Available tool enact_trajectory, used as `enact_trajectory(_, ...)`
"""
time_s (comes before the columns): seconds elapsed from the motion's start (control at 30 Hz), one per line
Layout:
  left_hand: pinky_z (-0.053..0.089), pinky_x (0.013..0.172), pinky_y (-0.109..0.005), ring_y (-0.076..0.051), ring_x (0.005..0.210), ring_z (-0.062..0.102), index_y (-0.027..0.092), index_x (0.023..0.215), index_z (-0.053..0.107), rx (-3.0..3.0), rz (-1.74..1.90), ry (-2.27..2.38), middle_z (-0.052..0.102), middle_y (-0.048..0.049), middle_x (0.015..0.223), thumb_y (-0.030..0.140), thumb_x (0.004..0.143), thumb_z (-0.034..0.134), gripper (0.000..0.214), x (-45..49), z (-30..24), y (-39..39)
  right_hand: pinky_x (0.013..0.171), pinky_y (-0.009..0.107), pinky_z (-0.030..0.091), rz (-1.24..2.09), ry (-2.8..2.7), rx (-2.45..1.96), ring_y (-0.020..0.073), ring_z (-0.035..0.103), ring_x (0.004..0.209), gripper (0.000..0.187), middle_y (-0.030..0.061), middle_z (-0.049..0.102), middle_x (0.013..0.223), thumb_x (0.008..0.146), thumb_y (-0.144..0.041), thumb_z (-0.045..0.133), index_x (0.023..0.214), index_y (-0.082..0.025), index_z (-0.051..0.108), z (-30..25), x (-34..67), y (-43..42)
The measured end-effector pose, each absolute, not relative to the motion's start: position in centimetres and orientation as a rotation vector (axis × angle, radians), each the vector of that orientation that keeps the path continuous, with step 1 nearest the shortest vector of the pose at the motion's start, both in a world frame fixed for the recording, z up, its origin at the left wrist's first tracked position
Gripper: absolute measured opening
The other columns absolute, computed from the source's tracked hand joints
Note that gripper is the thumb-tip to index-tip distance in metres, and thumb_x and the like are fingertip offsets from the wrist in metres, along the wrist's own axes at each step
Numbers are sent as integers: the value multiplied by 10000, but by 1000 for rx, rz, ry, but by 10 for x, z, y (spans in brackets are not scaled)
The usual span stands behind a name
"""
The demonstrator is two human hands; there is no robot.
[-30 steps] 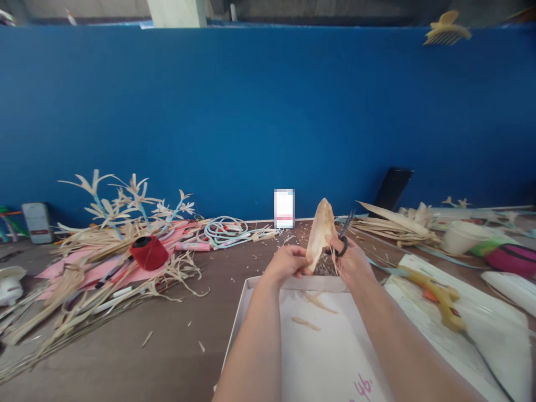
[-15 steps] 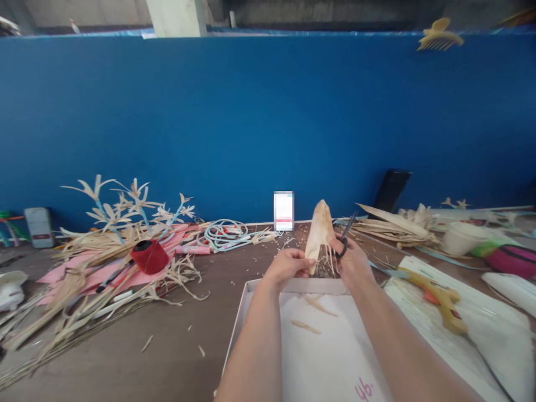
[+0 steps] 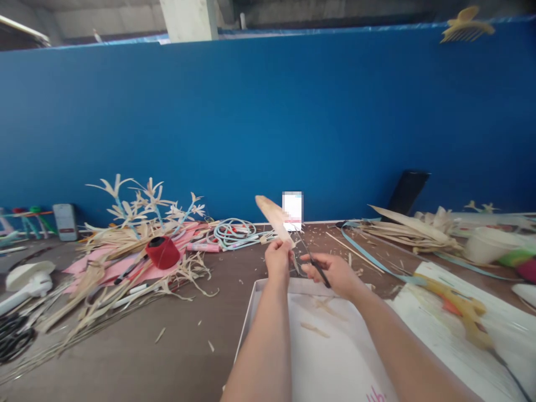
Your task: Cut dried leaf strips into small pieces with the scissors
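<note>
My left hand [image 3: 278,258] is closed around the lower end of a dry tan corn husk [image 3: 274,218], which tilts up and to the left. My right hand [image 3: 335,273] grips small black-handled scissors [image 3: 312,261], their blades pointing at the husk's frayed base. Both hands hover over the far edge of a shallow white box [image 3: 268,290] lined with white paper, where a few husk scraps lie.
Left on the brown table are a heap of husk strips and husk flowers [image 3: 138,206], a red thread spool [image 3: 162,252], pink paper and coiled light-blue cord [image 3: 234,231]. Right: more husks [image 3: 412,231], a yellow glue gun [image 3: 458,304], a white cup. A blue wall stands behind.
The husk has swung from upright to leaning left in my left hand. My right hand has drawn away to the right with the scissors. The view has shifted slightly left.
</note>
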State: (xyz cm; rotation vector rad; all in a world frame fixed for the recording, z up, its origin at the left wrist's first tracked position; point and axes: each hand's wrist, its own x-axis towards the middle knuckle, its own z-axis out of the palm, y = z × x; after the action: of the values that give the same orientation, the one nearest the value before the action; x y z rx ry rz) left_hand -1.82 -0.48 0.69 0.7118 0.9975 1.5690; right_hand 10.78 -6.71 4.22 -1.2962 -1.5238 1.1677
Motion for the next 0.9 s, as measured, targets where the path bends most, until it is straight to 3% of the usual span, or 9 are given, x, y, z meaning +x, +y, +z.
enact_trajectory(0.3,423,454,-150,-83,549,580,136,687,515,577,1590,829,573,2,609,312,587,698,273,-17,15,-9,626,250,449,948,-1731,-1400,184,593,703,424,19,676,762,647,-376,655,1027,-187,658,27,115,-58)
enact_trajectory(0.67,444,453,-159,-95,551,589,131,694,518,625,1526,752,561,8,601,292,575,717,283,-11,21,-16,460,210,320,1032,-1688,-1343,106,425,478,415,-30,516,520,684,-383,609,1033,-162,656,31,112,-62)
enact_trajectory(0.9,383,415,-151,-51,433,499,137,710,511,675,1487,803,540,30,542,343,606,690,292,-11,19,-15,478,222,342,941,-1709,-1398,118,440,481,387,-23,528,501,686,-459,582,927,-175,690,45,108,-67)
